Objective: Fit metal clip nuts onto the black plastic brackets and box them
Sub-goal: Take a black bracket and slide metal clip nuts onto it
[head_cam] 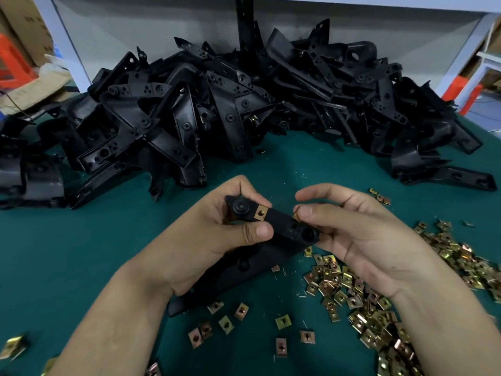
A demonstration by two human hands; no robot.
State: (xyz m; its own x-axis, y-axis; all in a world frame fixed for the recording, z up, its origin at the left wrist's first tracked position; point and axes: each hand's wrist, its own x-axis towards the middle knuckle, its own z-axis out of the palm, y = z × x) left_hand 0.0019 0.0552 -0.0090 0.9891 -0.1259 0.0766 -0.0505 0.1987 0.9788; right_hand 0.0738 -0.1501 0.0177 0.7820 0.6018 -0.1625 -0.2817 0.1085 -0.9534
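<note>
The left hand (217, 234) grips a matte black plastic bracket (287, 229) with a square brassy clip (261, 213) seated by its thumb. The right hand (360, 240) pinches a second clip (296, 214) at the bracket's edge. Shiny loose clips (352, 289) lie scattered beneath that hand on the green table (67, 240).

Green mat (81, 240) w/ cardboard box (27, 23) & orange plastic item (13, 63) back left.

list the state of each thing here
left hand, grips bracket
right hand, pinches second nut
bracket, held, partly fitted
fitted nut, clipped on bracket
second nut, at bracket edge
bracket pile, heaped on table
loose nuts, scattered on table
</note>
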